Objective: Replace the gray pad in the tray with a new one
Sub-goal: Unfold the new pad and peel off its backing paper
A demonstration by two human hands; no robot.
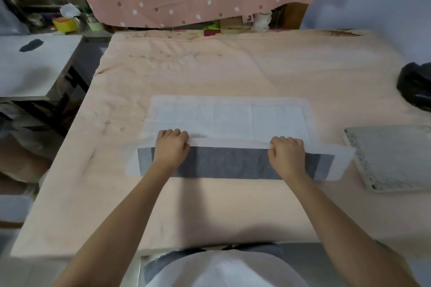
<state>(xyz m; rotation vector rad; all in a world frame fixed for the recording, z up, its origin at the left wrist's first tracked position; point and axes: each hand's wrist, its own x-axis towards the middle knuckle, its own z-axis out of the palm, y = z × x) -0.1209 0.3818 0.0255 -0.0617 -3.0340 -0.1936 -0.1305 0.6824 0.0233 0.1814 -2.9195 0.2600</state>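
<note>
Left hand [171, 147] and right hand [286, 152] each grip the folded edge of the gray pad [224, 165]. The tray [391, 158] lies just right of it

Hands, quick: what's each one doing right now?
Left hand: closed, gripping the folded edge of the pad.
Right hand: closed, gripping the same edge further right.
</note>
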